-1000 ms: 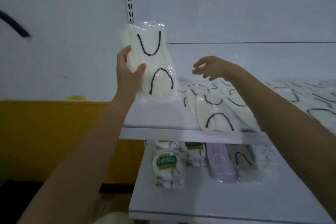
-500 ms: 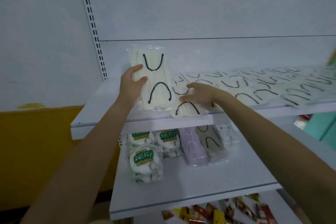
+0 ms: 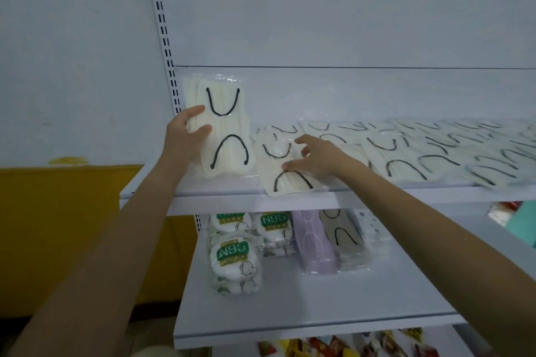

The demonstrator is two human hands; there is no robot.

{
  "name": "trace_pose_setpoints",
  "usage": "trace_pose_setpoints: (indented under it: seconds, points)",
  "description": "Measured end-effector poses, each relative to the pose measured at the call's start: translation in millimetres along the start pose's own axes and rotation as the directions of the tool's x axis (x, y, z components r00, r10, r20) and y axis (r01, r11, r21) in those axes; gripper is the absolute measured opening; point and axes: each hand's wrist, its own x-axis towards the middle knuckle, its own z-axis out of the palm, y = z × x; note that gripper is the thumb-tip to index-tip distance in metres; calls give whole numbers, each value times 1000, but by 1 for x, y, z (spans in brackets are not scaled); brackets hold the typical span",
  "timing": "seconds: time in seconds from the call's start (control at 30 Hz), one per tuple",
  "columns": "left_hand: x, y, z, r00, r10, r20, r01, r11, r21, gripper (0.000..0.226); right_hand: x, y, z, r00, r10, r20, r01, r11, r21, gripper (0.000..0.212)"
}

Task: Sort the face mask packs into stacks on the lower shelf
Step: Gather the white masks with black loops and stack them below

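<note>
The left hand [image 3: 185, 136] is clamped on the left edge of a cream mask pack [image 3: 224, 130], thumb across the front, fingers behind. The pack stands upright on the upper shelf [image 3: 226, 197], long axis vertical, its clear crinkled wrapper showing two black ear loops — one curving down near the top, one arching up below. The left forearm rises straight from below.

The right hand [image 3: 314, 159] lies with fingers spread, thumb and fingertips pressing on a second cream pack [image 3: 285, 174] that lies flat, its long axis running front to back and its near end slightly past the shelf lip; the fingers are not closed around it. More cream packs [image 3: 420, 153] overlap in a row to the right.

On the lower shelf [image 3: 319, 319] sit puffy white N95 packs [image 3: 233, 259], a lilac pack [image 3: 314, 243] and a grey-beige pack [image 3: 346, 238] — side by side, long axes front to back.
</note>
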Motion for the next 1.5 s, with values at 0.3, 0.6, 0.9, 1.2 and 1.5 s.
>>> trace_pose_setpoints:
  seconds: [0.3,0.6,0.9,1.2,1.5]
  points:
    - [-1,-5,-18,995,69,-70,-68,998,10,40,6,-13,-5,898,-291,-330,409,828,383,39]
    - [-8,29,13,1000,1,3,0,946,-325,30,22,-76,5,800,-181,-572,534,651,540,29]
    - [-9,40,17,968,236,-81,-248,941,-229,44,19,-97,15,916,-88,-391,369,564,739,66]
    - [-8,5,4,991,89,96,-76,988,-134,83,18,-95,45,948,-155,-279,316,580,751,59]
    - [-13,12,7,969,203,137,-211,977,45,79,23,-95,56,910,-172,-377,394,641,659,66]
